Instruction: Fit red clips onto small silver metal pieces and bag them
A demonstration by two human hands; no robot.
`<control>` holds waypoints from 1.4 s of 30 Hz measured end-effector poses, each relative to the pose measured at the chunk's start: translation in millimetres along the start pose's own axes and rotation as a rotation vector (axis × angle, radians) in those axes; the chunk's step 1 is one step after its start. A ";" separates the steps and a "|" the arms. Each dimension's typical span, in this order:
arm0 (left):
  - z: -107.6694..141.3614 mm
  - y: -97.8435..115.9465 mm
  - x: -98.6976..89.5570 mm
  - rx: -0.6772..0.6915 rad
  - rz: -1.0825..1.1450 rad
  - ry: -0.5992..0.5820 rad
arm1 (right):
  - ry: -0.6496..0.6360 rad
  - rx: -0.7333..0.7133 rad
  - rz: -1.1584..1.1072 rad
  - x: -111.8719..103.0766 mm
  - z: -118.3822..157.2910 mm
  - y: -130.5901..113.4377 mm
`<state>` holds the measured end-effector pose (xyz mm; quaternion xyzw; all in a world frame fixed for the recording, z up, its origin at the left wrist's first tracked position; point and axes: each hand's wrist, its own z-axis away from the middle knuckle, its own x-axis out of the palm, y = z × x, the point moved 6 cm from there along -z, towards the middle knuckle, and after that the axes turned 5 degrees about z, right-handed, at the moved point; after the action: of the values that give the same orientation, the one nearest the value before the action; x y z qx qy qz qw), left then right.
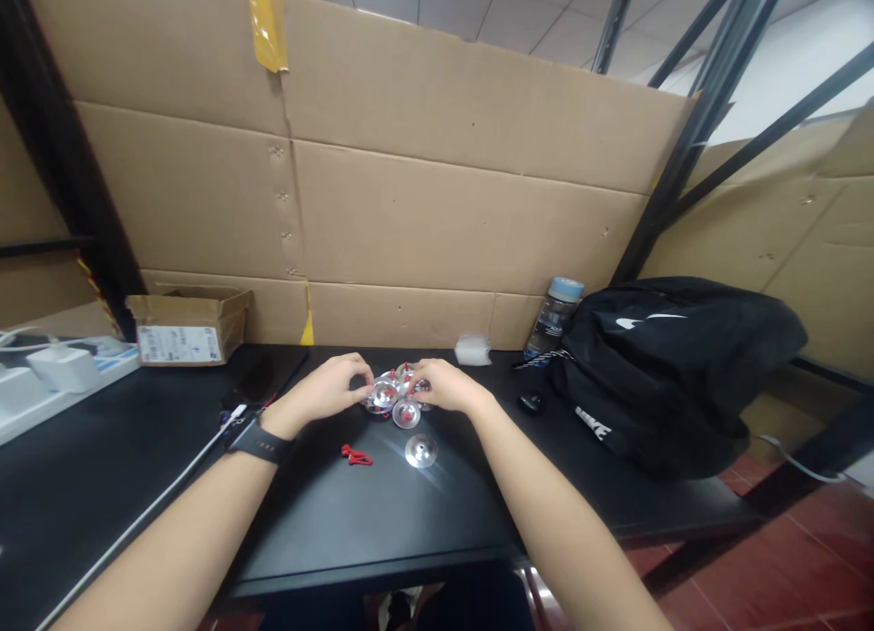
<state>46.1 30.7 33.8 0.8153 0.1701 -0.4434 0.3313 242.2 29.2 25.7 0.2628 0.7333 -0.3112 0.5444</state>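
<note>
The shiny discs [383, 395] lie clustered on the worktop [341, 531] between the curled left hand [333, 385] and right hand [447, 386], both equally near, though I can't tell whether either grips one.

Your pile of discs [383, 394] shines silver, flecked with red. In front of that pile, you have one plain silver disc [414, 451] and solid red pieces [352, 453]. Left of it, your watch strap [262, 441] is dark grey; right of it, the backpack [673, 371] is black with white logos, the bottle cap [566, 290] light blue. Behind it, the cardboard [410, 212] is brown.
</note>
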 end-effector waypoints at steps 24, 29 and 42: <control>-1.5 47.8 -11.1 0.060 0.180 0.432 | 0.228 0.189 -1.141 -8.7 -3.7 -12.8; 0.2 45.3 -12.2 0.072 0.144 0.503 | 0.255 0.196 -1.211 -8.7 -4.7 -16.8; 1.4 59.6 -14.9 0.135 0.039 0.474 | 0.179 0.102 -1.137 -13.5 -0.3 -31.6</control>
<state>71.0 -13.1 68.9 0.9200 0.1973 -0.2437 0.2352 222.8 7.7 44.2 -0.1212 0.7866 -0.5662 0.2142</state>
